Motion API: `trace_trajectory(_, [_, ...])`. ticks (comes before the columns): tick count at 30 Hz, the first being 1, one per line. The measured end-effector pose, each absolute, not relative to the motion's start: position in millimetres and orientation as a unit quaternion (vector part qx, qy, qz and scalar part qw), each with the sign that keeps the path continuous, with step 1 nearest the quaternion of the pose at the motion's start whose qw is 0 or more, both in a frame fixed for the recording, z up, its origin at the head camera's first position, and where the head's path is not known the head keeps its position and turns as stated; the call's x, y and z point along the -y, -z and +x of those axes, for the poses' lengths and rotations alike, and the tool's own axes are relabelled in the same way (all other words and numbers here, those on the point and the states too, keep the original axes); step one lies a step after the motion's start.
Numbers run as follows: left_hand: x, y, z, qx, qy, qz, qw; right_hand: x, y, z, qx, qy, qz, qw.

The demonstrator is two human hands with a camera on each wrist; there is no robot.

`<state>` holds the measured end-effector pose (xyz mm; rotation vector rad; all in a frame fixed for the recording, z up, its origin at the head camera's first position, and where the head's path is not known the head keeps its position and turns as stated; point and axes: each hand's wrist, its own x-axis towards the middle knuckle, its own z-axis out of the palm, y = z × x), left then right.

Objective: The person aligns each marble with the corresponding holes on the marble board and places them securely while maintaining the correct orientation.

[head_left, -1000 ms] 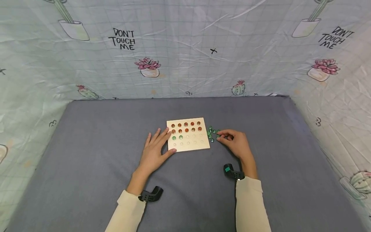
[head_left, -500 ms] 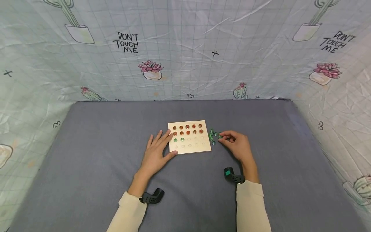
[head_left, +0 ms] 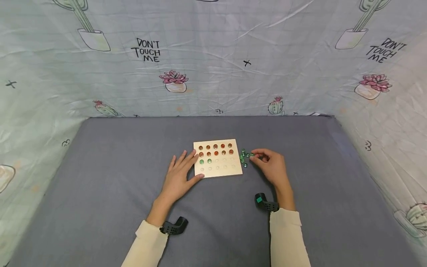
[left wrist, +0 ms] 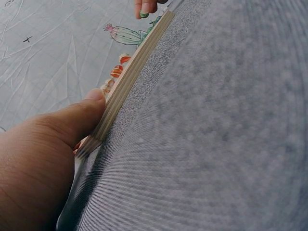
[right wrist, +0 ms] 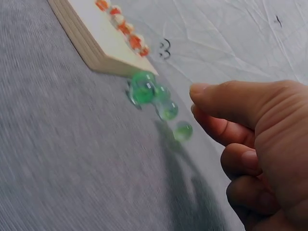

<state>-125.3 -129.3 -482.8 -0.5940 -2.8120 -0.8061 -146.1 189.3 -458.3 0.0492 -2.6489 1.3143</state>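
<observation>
A pale wooden board [head_left: 218, 172] with rows of round hollows lies on the grey cloth. Orange-brown marbles [head_left: 215, 153] sit in its two far rows, and two green marbles [head_left: 209, 161] in the third. My left hand [head_left: 176, 180] rests spread at the board's left side, its fingers and thumb touching the edge. To the right of the board, my right hand [head_left: 272, 167] pinches a green marble [left wrist: 144, 15] between thumb and index finger. That marble is mostly hidden in the right wrist view. Loose green marbles [right wrist: 143, 90] lie near the board's right edge.
Grey cloth [head_left: 133, 159] covers the tabletop all round the board. A white printed curtain [head_left: 213, 85] hangs behind it and along both sides. Black wrist cameras [head_left: 175, 225] sit on both wrists.
My right hand, with the green marble at its fingertips, has shifted very slightly away from me. The left hand and the board keep their places; the whole head view has tilted a little.
</observation>
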Motion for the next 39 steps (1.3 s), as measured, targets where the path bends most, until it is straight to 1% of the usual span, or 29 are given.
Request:
trace_trajectory(5, [127.6, 485.3, -126.0, 0.938, 0.27, -0.203, 0.076, -179.6, 457.8, -143.9, 0.89, -0.446, 0.009, 0.094])
trace_trajectory(10, [127.3, 485.7, -128.0, 0.938, 0.267, -0.207, 0.084, -169.2, 455.4, -144.8, 0.882, -0.461, 0.016, 0.1])
trace_trajectory(18, [127.8, 484.5, -126.2, 0.938, 0.271, -0.203, 0.08, -156.8, 456.4, -146.2, 0.889, -0.445, 0.036, 0.102])
trace_trajectory(29, [129.0, 482.9, -127.5, 0.938, 0.27, -0.202, 0.077, -143.7, 454.6, -148.7, 0.881, -0.461, 0.041, 0.099])
trace_trajectory(39, [130.3, 480.8, -127.6, 0.94, 0.271, -0.194, 0.075, -129.0, 455.1, -150.3, 0.88, -0.458, 0.073, 0.105])
